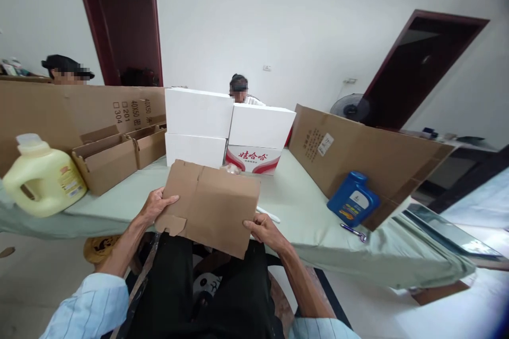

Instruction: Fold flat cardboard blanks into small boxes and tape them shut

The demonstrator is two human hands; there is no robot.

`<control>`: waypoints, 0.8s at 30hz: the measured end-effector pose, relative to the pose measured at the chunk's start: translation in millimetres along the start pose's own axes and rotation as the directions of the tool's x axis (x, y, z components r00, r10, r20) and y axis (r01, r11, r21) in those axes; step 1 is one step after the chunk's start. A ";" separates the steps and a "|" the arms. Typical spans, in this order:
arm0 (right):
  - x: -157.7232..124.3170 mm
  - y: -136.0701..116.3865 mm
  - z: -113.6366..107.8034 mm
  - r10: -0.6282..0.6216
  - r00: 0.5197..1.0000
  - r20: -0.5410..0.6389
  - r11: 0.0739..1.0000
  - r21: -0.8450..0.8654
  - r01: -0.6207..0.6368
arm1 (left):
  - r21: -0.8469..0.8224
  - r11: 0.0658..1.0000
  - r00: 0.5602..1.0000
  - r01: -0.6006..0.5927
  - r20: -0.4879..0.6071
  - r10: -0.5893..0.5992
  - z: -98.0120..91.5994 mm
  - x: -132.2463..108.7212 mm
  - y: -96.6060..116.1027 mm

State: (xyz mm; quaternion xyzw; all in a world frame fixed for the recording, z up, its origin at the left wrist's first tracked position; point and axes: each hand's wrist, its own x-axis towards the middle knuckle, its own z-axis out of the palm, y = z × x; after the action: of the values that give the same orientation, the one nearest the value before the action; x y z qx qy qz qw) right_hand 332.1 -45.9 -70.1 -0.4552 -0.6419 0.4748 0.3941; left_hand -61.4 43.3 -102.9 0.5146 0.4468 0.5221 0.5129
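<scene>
A flat brown piece of cardboard (218,201) is held up over my lap at the table's front edge, tilted slightly down to the right. My left hand (156,205) grips its left side, thumb on the face towards me. At the lower right edge my right hand (264,230) pinches it, thumb on the near face, fingers behind. A notch and a small torn-looking flap show at its lower left corner. Beyond it a small clear crumpled item (230,169) and a white strip-like object (269,215) are partly hidden by the cardboard.
White boxes (199,112) stand stacked at the back centre, one with red lettering. Left are open brown cartons (105,161) and a yellow jug (43,177). On the right a blue bottle (353,199), a razor-like tool (353,232) and a large cardboard panel (358,153). Two people sit beyond.
</scene>
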 end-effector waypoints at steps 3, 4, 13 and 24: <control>-25.7 0.6 -11.7 -0.016 0.998 -0.066 0.998 -0.062 0.012 | 0.135 0.989 0.998 -0.067 0.008 0.067 7.1 6.8 -10.0; -34.2 1.9 -19.1 -0.026 0.991 -0.129 0.996 -0.087 0.015 | 0.216 0.971 0.995 -0.101 -0.005 0.105 8.4 8.9 -14.8; -71.4 31.1 -132.2 -0.300 0.510 -0.806 0.851 -0.468 -0.239 | 0.730 0.660 0.975 -0.174 0.034 0.219 10.7 5.1 -57.3; 7.1 72.1 -189.5 -0.260 0.466 -0.846 0.721 -0.491 -0.489 | 0.805 0.575 0.981 -0.147 0.044 0.190 19.8 -9.2 -83.1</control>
State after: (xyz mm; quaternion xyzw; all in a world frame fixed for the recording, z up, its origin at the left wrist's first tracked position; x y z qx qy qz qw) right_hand 523.1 18.2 -94.2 -0.7868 -0.4355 -0.0712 0.4315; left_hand -36.0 39.1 -184.8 0.7180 0.5950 0.3223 0.1626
